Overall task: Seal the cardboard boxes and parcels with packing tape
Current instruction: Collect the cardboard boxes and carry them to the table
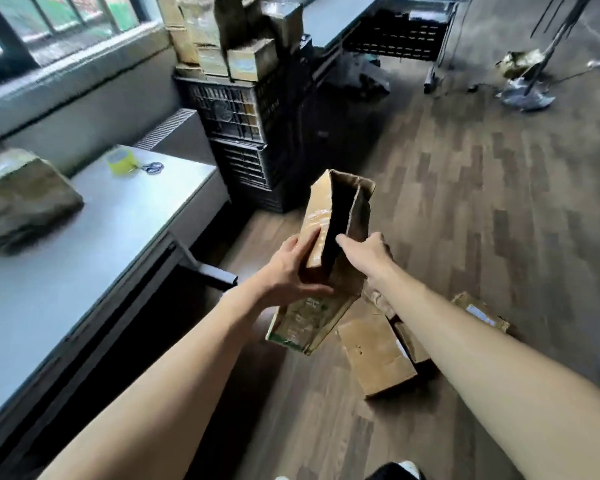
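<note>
One cardboard box between both hands

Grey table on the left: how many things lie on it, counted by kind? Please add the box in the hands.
Yellow tape roll: 1
Scissors: 1
Wrapped parcel: 1
Cardboard box, gripped by the left hand and the right hand: 1
Total: 4

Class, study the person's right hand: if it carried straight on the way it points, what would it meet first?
The open cardboard box itself: the right hand grips its wall, thumb at the opening. Beyond the box, probably the black crates, though depth is unclear.
</note>
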Demonstrator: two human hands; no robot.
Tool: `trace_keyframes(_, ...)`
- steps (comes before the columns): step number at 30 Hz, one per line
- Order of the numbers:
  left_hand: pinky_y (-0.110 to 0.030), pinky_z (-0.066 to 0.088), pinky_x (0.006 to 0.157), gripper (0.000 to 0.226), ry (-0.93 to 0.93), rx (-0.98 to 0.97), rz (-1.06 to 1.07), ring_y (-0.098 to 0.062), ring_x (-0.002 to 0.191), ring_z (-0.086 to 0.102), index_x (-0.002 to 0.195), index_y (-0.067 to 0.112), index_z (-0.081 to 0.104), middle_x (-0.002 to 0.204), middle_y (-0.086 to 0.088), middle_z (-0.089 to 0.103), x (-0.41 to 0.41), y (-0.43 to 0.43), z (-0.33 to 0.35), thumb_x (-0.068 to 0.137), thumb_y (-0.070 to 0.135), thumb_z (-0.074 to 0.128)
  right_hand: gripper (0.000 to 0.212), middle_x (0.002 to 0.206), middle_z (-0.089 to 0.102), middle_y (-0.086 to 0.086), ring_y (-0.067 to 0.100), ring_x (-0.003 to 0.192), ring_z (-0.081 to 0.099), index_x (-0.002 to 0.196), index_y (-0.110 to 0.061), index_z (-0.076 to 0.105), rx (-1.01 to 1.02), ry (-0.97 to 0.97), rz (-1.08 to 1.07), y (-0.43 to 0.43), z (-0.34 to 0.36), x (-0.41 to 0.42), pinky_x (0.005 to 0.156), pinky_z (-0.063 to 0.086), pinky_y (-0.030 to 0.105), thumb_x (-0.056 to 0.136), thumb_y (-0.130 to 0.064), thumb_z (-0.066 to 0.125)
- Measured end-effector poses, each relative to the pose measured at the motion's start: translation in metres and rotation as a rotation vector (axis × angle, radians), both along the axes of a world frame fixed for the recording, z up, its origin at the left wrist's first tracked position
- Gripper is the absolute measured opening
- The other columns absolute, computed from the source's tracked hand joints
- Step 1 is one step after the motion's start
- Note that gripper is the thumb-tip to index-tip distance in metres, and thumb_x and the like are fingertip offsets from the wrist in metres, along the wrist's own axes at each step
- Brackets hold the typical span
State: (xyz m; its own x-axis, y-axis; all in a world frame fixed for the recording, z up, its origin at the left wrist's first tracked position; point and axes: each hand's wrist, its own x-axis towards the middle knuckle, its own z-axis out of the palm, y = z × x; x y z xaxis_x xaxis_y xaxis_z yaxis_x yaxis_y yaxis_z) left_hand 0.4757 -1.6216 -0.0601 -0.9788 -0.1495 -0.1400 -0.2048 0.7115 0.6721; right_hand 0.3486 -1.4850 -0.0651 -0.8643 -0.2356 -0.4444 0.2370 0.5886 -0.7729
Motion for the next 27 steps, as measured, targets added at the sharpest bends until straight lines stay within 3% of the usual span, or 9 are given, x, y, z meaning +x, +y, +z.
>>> trace_keyframes(5, -0.01, 0.021, 0.111, 0.116, 0.182, 0.05, 0.136, -0.01, 0.142, 0.029, 0.159, 0.017, 0.012, 0.158, -0.004, 0.03, 0.063, -0.085, 0.019, 0.072, 0.031, 0.088, 0.099, 0.152, 0.042, 0.012, 0.029, 0.135, 0.045, 0.15, -0.005, 0.033, -0.112, 0.038, 0.184, -0.087, 0.029, 0.046, 0.112, 0.038, 0.041, 0.083, -0.074, 0.053)
trace_keyframes(9, -0.021, 0.034, 0.112, 0.105, 0.275, 0.228, 0.226, 0.005, 0.133, 0.042, 0.153, 0.026, 0.024, 0.147, 0.01, 0.046, 0.109, -0.133, 0.028, 0.071, 0.024, 0.09, 0.079, 0.139, 0.051, 0.01, 0.025, 0.127, 0.05, 0.129, -0.008, 0.051, -0.176, 0.1, 0.265, -0.148, 0.038, 0.082, 0.104, 0.042, 0.037, 0.085, -0.074, 0.05)
trace_keyframes(11, -0.035, 0.036, 0.115, 0.104, 0.374, 0.309, 0.332, -0.004, 0.135, 0.045, 0.152, 0.026, 0.031, 0.145, 0.009, 0.05, 0.128, -0.155, 0.032, 0.068, 0.033, 0.092, 0.062, 0.125, 0.06, 0.009, 0.024, 0.112, 0.056, 0.112, -0.011, 0.059, -0.252, 0.127, 0.302, -0.174, 0.045, 0.097, 0.091, 0.043, 0.036, 0.09, -0.068, 0.05)
trace_keyframes(13, -0.045, 0.038, 0.114, 0.099, 0.454, 0.303, 0.451, -0.009, 0.135, 0.047, 0.149, 0.029, 0.036, 0.144, 0.01, 0.052, 0.143, -0.175, 0.043, 0.067, 0.044, 0.09, 0.053, 0.119, 0.065, 0.013, 0.025, 0.109, 0.059, 0.114, -0.005, 0.068, -0.342, 0.167, 0.322, -0.199, 0.058, 0.11, 0.093, 0.045, 0.04, 0.099, -0.053, 0.051)
trace_keyframes(15, -0.044, 0.04, 0.112, 0.088, 0.51, 0.317, 0.513, -0.009, 0.133, 0.049, 0.146, 0.033, 0.04, 0.142, 0.012, 0.054, 0.156, -0.192, 0.058, 0.072, 0.043, 0.088, 0.04, 0.097, 0.071, 0.002, 0.018, 0.096, 0.063, 0.101, -0.01, 0.073, -0.431, 0.192, 0.335, -0.226, 0.066, 0.12, 0.088, 0.046, 0.037, 0.101, -0.043, 0.053)
trace_keyframes(17, -0.042, 0.042, 0.109, 0.071, 0.566, 0.366, 0.546, -0.011, 0.129, 0.053, 0.144, 0.03, 0.044, 0.138, 0.009, 0.058, 0.164, -0.211, 0.071, 0.083, 0.038, 0.08, 0.039, 0.071, 0.057, -0.008, 0.009, 0.074, 0.053, 0.081, -0.011, 0.068, -0.52, 0.197, 0.331, -0.257, 0.072, 0.128, 0.075, 0.04, 0.03, 0.1, -0.041, 0.054)
trace_keyframes(21, -0.041, 0.05, 0.086, 0.032, 0.649, 0.383, 0.864, -0.011, 0.091, 0.061, 0.113, 0.021, 0.065, 0.099, 0.006, 0.067, 0.176, -0.256, 0.094, 0.098, 0.045, 0.051, 0.042, 0.072, 0.046, -0.003, 0.008, 0.067, 0.043, 0.071, -0.009, 0.058, -0.639, 0.187, 0.4, -0.318, 0.086, 0.145, 0.064, 0.037, 0.026, 0.101, -0.038, 0.053)
trace_keyframes(24, -0.052, 0.049, 0.07, 0.045, 0.697, 0.256, 1.151, -0.024, 0.071, 0.059, 0.079, 0.017, 0.063, 0.073, 0.0, 0.063, 0.184, -0.294, 0.118, 0.097, 0.054, 0.046, 0.04, 0.072, 0.048, -0.003, 0.008, 0.067, 0.045, 0.071, -0.01, 0.055, -0.738, 0.175, 0.482, -0.364, 0.101, 0.156, 0.066, 0.039, 0.028, 0.099, -0.038, 0.054)
trace_keyframes(27, -0.048, 0.049, 0.074, 0.045, 0.735, 0.072, 1.292, -0.04, 0.081, 0.064, 0.076, 0.016, 0.059, 0.084, -0.018, 0.07, 0.194, -0.331, 0.143, 0.098, 0.051, 0.04, 0.032, 0.097, 0.064, -0.004, 0.008, 0.091, 0.059, 0.098, -0.022, 0.069, -0.825, 0.117, 0.605, -0.417, 0.111, 0.16, 0.086, 0.049, 0.03, 0.089, -0.051, 0.056)
